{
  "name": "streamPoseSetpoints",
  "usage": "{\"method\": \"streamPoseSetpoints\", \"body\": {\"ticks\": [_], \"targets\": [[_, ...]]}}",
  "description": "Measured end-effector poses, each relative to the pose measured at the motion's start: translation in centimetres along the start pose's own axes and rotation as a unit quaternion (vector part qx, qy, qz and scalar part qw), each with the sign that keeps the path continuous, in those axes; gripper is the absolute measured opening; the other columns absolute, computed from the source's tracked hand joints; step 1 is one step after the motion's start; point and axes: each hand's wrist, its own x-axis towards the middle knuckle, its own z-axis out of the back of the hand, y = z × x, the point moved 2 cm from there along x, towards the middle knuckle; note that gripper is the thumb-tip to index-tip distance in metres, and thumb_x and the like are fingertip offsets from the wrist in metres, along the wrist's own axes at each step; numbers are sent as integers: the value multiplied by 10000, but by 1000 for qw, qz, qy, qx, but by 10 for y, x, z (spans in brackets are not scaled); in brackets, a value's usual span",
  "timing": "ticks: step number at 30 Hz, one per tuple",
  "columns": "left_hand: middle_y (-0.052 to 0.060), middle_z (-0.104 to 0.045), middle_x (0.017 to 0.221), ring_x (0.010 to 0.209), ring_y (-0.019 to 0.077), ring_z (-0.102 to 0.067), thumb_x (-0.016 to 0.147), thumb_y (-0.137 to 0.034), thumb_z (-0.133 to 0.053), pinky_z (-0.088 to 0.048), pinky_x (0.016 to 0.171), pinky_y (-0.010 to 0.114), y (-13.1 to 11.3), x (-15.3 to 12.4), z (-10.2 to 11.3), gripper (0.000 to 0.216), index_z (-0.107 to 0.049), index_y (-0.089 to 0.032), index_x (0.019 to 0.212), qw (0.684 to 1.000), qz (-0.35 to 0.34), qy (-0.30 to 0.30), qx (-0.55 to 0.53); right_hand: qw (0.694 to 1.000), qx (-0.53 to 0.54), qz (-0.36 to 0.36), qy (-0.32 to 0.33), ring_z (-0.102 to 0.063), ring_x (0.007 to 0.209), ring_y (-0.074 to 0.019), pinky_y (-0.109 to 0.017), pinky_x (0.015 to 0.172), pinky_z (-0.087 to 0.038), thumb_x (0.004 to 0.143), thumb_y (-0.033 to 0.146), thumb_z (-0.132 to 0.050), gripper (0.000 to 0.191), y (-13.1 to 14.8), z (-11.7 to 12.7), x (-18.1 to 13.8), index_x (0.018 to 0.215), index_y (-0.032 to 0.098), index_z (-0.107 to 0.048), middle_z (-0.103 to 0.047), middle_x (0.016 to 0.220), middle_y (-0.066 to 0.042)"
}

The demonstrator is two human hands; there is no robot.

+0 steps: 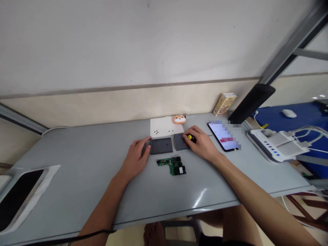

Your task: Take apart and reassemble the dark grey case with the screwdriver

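Note:
My left hand (137,155) grips the left end of a flat dark grey case half (162,146), thumb and index finger at its edge. A second dark grey case piece (179,141) lies just to its right, partly hidden by my right hand (201,141). That hand is closed around a screwdriver (190,137) with a black handle and yellow end; its thin shaft sticks out to the right. The right fingertips touch the second case piece. Nearer to me, apart from both hands, a green circuit board (172,165) with black connectors lies on the grey table (97,184).
Behind the case pieces, a white sheet (161,124) carries several tiny dark screws and an orange animal-faced case (179,119). To the right are a lit phone (222,136), a carton (224,104) and a power strip (271,147) with plugs. A black-screened device (20,196) lies far left.

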Motion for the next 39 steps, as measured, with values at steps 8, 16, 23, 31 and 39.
{"method": "streamPoseSetpoints", "body": {"ticks": [8, 16, 23, 31, 39], "targets": [[75, -639, 1370, 1283, 267, -514, 1081, -419, -386, -409, 1139, 488, -1, 0, 0, 444, -503, -260, 1478, 1000, 0, 4, 6, 1000, 13, -22, -10, -664, 883, -204, -361, 811, -527, 1016, 333, -516, 202, -1, 5, 1, 968, 247, -693, -656, 1041, -63], [81, -634, 1375, 1281, 271, -522, 1075, -412, -397, -412, 1140, 494, 2, -1, -1, 440, -504, -270, 1477, 1000, -5, -3, 7, 999, 20, -23, -19, -664, 886, -205, -371, 838, -530, 1008, 305, -523, 178, -3, 6, 2, 962, 248, -685, -650, 1035, -58], [88, -634, 1370, 1280, 264, -519, 1082, -419, -382, -409, 1139, 489, 1, -1, -1, 439, -511, -253, 1467, 1000, 9, 7, 0, 999, 7, 32, -10, -658, 917, -219, -383, 839, -533, 1016, 300, -516, 178, 11, 3, -2, 1015, 251, -687, -670, 1045, -73], [79, -637, 1366, 1285, 265, -526, 1078, -408, -395, -408, 1141, 493, 1, -3, -1, 431, -516, -274, 1469, 1000, 9, 1, -3, 997, -68, 48, 2, -652, 1006, -258, -432, 905, -525, 998, 282, -530, 188, 9, -4, -3, 1074, 249, -699, -677, 1111, -96], [88, -636, 1358, 1274, 264, -527, 1080, -419, -392, -412, 1136, 489, 0, -2, 0, 436, -514, -264, 1469, 1000, 6, 0, 2, 996, -79, 41, 9, -654, 981, -252, -419, 882, -524, 988, 268, -533, 198, 6, -1, -2, 1087, 243, -702, -672, 1102, -97]]}}
